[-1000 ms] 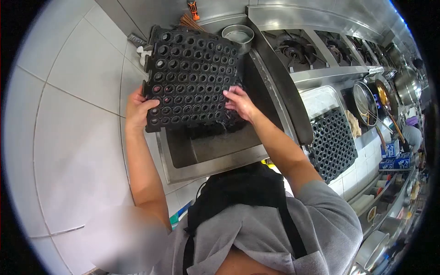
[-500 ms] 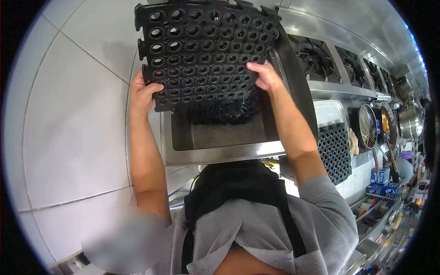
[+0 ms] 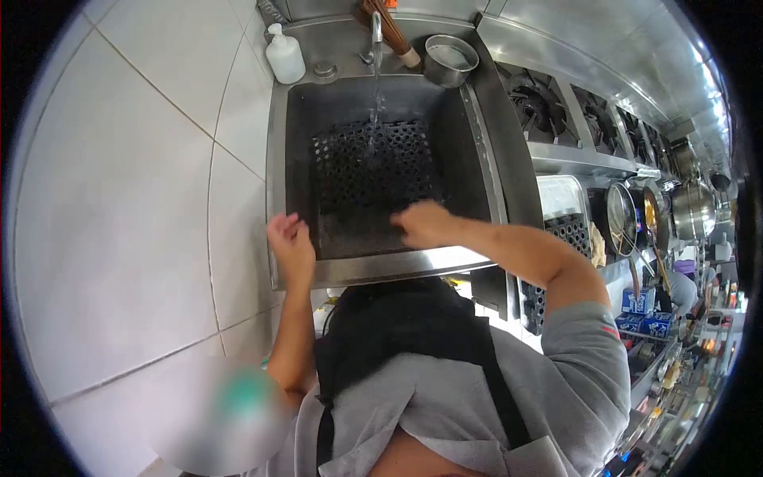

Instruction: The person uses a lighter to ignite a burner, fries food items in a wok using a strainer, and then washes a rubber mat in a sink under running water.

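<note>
A black rubber mat with round holes (image 3: 373,163) lies in the metal sink (image 3: 342,272), under water running from the faucet (image 3: 377,30). Over the sink's near left corner is my left hand (image 3: 292,245), its fingers apart and holding nothing. My right hand (image 3: 425,225) hangs over the near part of the basin, close to the mat's near edge; its fingers are curled and partly hidden, so what they hold, if anything, does not show.
Behind the sink stand a white pump bottle (image 3: 285,56), a metal pot (image 3: 450,60) and a brown bundle of sticks (image 3: 391,33). Gas burners (image 3: 540,107) run along the right. Another holed mat (image 3: 569,230) rests by a tray. A person (image 3: 682,291) is at far right.
The mat that both hands held up now lies in the sink. Both hands have let go and come down towards the near edge, and the faucet and bottle have come into view.
</note>
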`<state>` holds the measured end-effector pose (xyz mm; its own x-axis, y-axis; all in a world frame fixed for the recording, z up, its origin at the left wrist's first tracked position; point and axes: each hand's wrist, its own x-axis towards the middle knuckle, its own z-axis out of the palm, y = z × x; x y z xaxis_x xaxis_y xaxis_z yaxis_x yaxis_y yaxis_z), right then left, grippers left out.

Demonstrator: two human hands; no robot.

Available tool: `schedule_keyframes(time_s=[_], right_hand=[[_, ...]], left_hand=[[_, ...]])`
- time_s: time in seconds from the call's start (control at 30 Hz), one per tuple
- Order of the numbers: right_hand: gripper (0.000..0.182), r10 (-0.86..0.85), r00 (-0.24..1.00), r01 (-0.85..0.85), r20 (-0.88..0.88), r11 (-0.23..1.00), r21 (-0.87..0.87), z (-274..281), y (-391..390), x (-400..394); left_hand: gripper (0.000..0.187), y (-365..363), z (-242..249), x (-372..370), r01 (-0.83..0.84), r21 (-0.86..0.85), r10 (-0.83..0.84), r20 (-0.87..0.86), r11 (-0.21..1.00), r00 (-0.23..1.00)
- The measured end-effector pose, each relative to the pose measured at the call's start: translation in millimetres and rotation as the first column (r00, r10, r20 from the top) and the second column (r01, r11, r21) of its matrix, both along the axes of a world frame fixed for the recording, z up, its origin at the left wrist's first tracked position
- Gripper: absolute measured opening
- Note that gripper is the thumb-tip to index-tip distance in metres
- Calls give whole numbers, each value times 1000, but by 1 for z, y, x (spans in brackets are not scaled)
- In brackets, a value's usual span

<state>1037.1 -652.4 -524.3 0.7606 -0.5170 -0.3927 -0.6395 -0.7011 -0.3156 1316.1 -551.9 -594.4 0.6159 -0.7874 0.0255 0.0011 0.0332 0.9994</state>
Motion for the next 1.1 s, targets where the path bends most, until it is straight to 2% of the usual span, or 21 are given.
schedule_keyframes(time_s=[0.1, 0.13, 0.2, 0.3, 0.37, 0.4, 0.43, 0.47, 0.53, 0.57, 0.6, 0.63, 0.67, 0.73, 0.77, 0.87, 0.93, 0.97, 1.0, 1.03, 1.1], right_hand=[[41, 8, 999, -4, -38, 994, 109, -22, 7, -12], [41, 8, 999, -3, -41, 994, 110, -8, 2, -10], [45, -219, 975, 222, -32, 968, 121, 21, -21, -11], [52, -477, 842, 423, 253, 874, 240, 24, -57, -34], [44, -695, 632, 459, 342, 691, 558, 45, -65, -47], [41, -781, 504, 429, 370, 598, 677, 48, -68, -55], [37, -844, 316, 360, 433, 529, 769, 62, -63, -59], [44, -889, 216, 334, 404, 456, 825, 57, -67, -69], [57, -942, 14, 237, 334, 328, 915, 70, -58, -74], [57, -941, 0, 237, 339, 330, 914, 62, -56, -76], [60, -911, -83, 404, 405, 340, 849, 45, -57, -77], [64, -867, -153, 561, 475, 319, 764, 27, -56, -78], [65, -841, -100, 681, 532, 332, 653, 8, -52, -75], [70, -852, -67, 686, 519, 338, 645, -17, -37, -75], [70, -875, -70, 762, 479, 263, 592, -26, -28, -71], [66, -878, -5, 838, 479, 257, 481, -58, -17, -68], [67, -887, -42, 819, 460, 232, 524, -15, -11, -62], [68, -893, -70, 808, 444, 210, 550, 4, -8, -64], [73, -806, -75, 829, 587, 278, 486, 3, -9, -68], [75, -766, -114, 837, 632, 269, 476, 17, -8, -77], [79, -675, -180, 855, 716, 252, 453, 47, -4, -95]], left_hand=[[40, 19, -1, 5, -47, 67, 42, 82, 997, 996], [37, 21, -3, 5, -46, 66, 39, 96, 997, 995], [35, 18, -7, 2, -25, 63, 17, 115, 998, 993], [36, -9, -23, -10, 50, 102, -59, 87, 994, 994], [49, -37, -29, -23, 100, 223, -121, 81, 970, 989], [49, -51, -32, -25, 109, 212, -130, 86, 971, 988], [57, -65, -36, -26, 252, 181, -217, -193, 951, 957], [65, -77, -40, -27, 381, 117, -292, -453, 917, 842], [60, -101, -15, -31, 427, 45, -322, -586, 903, 743], [57, -103, 7, -28, 493, 63, -401, -497, 868, 770], [53, -105, 28, -30, 554, 90, -479, -403, 827, 780], [51, -114, 14, -26, 549, 131, -505, -264, 825, 822], [51, -116, 14, -24, 564, 137, -519, -260, 815, 814], [51, -118, 13, -23, 504, 315, -462, -204, 804, 863], [51, -118, 10, -23, 518, 319, -479, -198, 794, 855], [52, -111, -2, -17, 483, 398, -478, -119, 780, 870], [54, -110, 12, -19, 458, 356, -481, -27, 815, 876], [57, -122, -1, -6, 452, 361, -504, 60, 816, 862], [59, -116, 63, -31, 368, 403, -438, 93, 838, 894], [56, -133, 67, -31, 357, 368, -423, 116, 859, 898], [56, -161, 101, -44, 501, 167, -522, 122, 849, 844]])
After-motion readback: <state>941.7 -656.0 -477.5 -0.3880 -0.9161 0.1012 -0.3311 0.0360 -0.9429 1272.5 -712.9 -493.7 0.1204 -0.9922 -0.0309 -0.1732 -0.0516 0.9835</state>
